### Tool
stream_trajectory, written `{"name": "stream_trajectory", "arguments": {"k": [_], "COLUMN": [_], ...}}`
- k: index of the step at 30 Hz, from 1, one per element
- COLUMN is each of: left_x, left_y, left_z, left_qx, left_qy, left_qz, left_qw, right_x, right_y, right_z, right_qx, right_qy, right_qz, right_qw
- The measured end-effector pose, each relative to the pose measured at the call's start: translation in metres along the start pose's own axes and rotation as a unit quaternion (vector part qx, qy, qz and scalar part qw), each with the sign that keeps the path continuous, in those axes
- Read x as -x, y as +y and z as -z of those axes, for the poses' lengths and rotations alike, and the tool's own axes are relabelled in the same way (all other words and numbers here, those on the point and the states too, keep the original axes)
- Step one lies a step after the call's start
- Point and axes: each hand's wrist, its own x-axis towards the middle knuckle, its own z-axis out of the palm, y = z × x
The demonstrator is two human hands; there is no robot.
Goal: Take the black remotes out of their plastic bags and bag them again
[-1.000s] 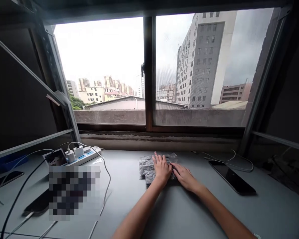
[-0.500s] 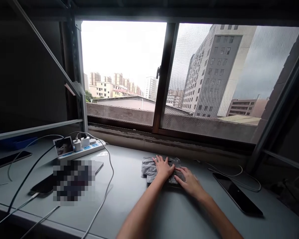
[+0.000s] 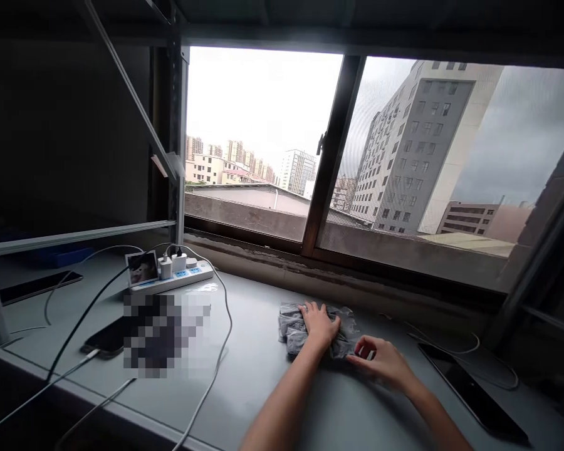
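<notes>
A dark grey, folded soft bundle [image 3: 295, 341] lies on the table near the window, seemingly fabric inside a clear plastic bag [image 3: 345, 335]. My left hand [image 3: 320, 326] presses on top of it, its fingers spread and lying flat. To the right, my right hand [image 3: 383, 360] has thumb and index finger curled together at the loose right edge of the bag, seemingly pinching the film. The fingertips' exact hold on the film is hard to make out.
A black phone [image 3: 472, 391] and a white cable lie at the right. Leftward stand a white power strip [image 3: 169, 279] with chargers and a small picture [image 3: 141, 268], with another phone [image 3: 106, 335], a blurred-out item and looping cables. Metal shelf posts [image 3: 178, 150] frame the window.
My right hand has lifted off the bundle and moved right to the bag's edge, its fingers curling. My left hand stays flat on the bundle. The camera view has turned slightly left.
</notes>
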Motion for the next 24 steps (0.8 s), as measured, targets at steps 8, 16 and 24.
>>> {"name": "stream_trajectory", "arguments": {"k": [8,16,24], "left_x": [0.019,0.011,0.001], "left_y": [0.011,0.003,-0.018], "left_z": [-0.005,-0.008,-0.003], "left_qx": [-0.023,-0.025,-0.038], "left_qy": [-0.020,-0.029,0.010], "left_qz": [0.011,-0.031,0.019], "left_qw": [0.999,0.999,0.999], "right_x": [-0.002,-0.003,-0.006], "right_y": [-0.010,-0.003,0.005], "right_z": [-0.025,-0.031,-0.023], "right_qx": [-0.044,-0.015,-0.007], "right_qy": [0.034,0.011,0.077], "right_qz": [0.064,0.057,0.007], "right_qw": [0.996,0.998,0.997]}}
